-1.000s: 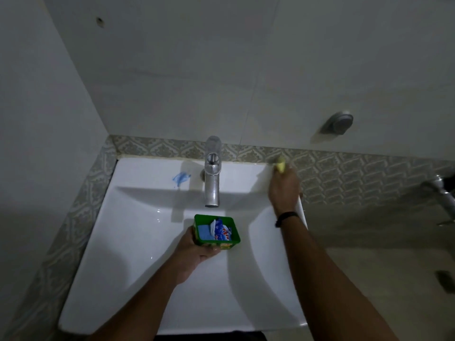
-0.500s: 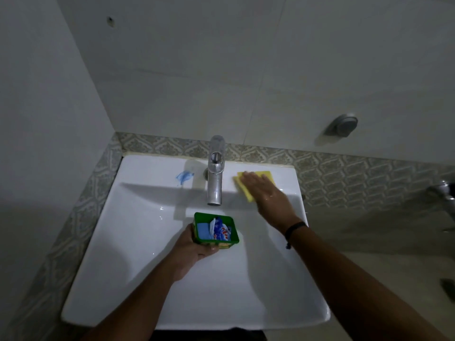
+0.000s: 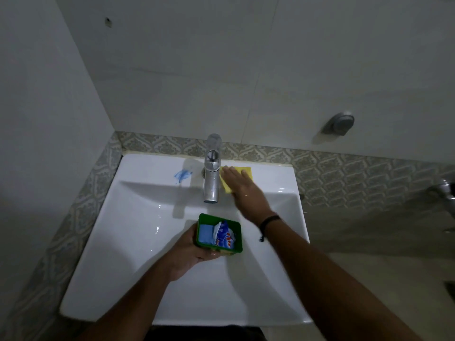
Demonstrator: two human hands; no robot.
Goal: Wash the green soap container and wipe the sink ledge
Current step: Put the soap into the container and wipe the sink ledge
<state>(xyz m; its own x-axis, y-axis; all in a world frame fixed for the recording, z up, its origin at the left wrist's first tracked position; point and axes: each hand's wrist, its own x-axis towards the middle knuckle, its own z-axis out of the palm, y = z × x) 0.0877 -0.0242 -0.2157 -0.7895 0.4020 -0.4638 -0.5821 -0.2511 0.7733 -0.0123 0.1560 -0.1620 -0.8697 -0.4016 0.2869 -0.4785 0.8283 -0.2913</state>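
Observation:
My left hand (image 3: 189,249) grips the green soap container (image 3: 219,235) from below and holds it over the white sink basin (image 3: 138,242). Inside it lie a blue soap bar and a crumpled blue-and-white wrapper. My right hand (image 3: 242,187) lies flat with straight fingers on a yellow cloth (image 3: 246,170), pressing it on the sink ledge (image 3: 273,175) just right of the chrome faucet (image 3: 212,173). A blue smear (image 3: 182,175) marks the ledge left of the faucet.
Patterned tiles run along the wall behind and left of the sink. A round metal fitting (image 3: 341,124) sticks out of the wall at the upper right. Another metal tap (image 3: 443,189) shows at the right edge.
My right hand went from gripping the cloth at the back right of the ledge to laying it flat and sliding it left up to the faucet. The left hand kept the container still.

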